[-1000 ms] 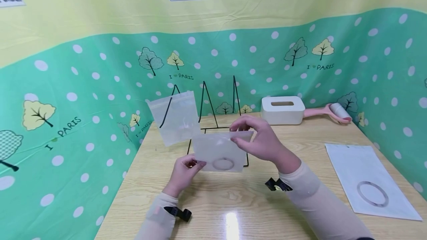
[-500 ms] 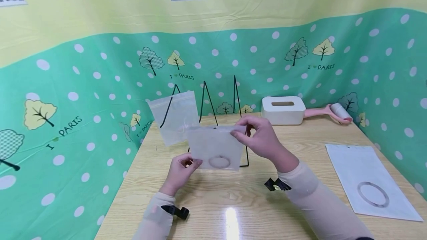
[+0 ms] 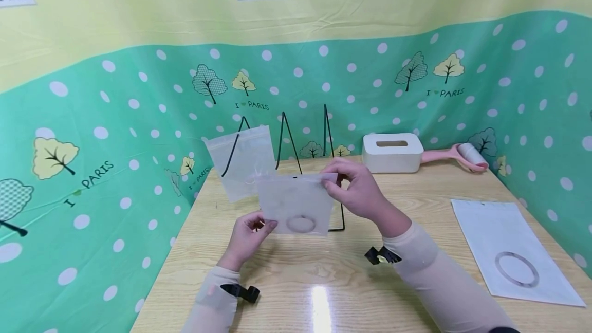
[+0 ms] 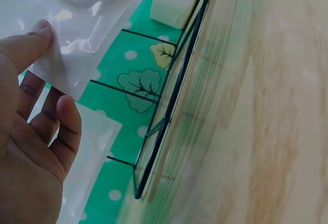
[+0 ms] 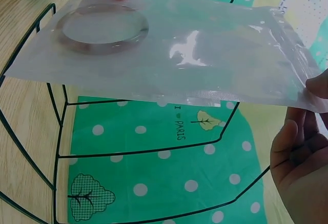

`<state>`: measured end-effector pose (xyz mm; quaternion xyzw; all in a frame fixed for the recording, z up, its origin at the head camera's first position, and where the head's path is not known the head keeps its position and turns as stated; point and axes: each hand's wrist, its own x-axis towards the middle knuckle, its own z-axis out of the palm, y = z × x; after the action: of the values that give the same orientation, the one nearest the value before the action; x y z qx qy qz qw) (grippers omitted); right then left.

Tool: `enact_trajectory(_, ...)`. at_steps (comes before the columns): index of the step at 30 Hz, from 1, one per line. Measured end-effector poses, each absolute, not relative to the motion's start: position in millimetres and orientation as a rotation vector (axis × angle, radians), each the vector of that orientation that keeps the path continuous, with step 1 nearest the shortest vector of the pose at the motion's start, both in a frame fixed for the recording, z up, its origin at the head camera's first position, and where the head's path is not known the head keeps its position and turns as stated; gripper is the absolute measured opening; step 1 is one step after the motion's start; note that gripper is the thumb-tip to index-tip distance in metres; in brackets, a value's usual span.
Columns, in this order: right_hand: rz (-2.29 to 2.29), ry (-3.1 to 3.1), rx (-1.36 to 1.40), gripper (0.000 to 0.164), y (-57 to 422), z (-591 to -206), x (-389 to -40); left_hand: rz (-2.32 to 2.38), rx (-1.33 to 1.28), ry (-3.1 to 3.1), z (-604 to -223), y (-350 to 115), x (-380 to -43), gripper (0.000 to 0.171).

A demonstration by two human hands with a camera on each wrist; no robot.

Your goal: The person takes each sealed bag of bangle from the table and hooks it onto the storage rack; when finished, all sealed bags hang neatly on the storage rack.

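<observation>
My two hands hold a translucent zip bag (image 3: 289, 199) up in front of a black wire display rack (image 3: 279, 143). A pale ring-shaped bangle (image 5: 102, 47) lies inside it near the bottom. At the lower left corner, my left hand (image 3: 246, 235) pinches the bag between thumb and fingers. My right hand (image 3: 358, 189) pinches the upper right corner, by the zip edge, where a small dark hole shows in the middle. Another translucent bag (image 3: 242, 163) hangs on the rack's left prong; the held bag overlaps its lower right part in the head view.
A third bag (image 3: 490, 225) with a ring in it lies flat on the wooden table (image 3: 370, 297) at the right. At the back stand a white tissue box (image 3: 392, 161) and a pink-handled lint roller (image 3: 472, 157). A patterned cloth (image 3: 152, 102) encloses the table.
Both hands have shifted slightly left with the bag. It has turned to face the head camera more, bringing the hole at its top edge into sight.
</observation>
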<state>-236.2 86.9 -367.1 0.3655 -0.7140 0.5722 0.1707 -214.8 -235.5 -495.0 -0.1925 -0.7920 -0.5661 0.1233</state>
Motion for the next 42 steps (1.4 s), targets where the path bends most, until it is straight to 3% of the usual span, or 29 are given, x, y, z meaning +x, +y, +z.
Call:
enact_trajectory(12,1.709,-2.003,1.046,0.005,80,-370,-241,-1.648,-0.487,-2.334,-495,-246,-216,0.005)
enact_trajectory(18,1.713,-1.996,1.009,0.007,76,-373,-243,-1.641,-0.498,-2.316,-473,-242,-205,0.006)
enact_trajectory(42,1.763,-1.999,0.914,0.017,54,-374,-252,-1.572,-0.457,-2.302,-470,-255,-205,0.009)
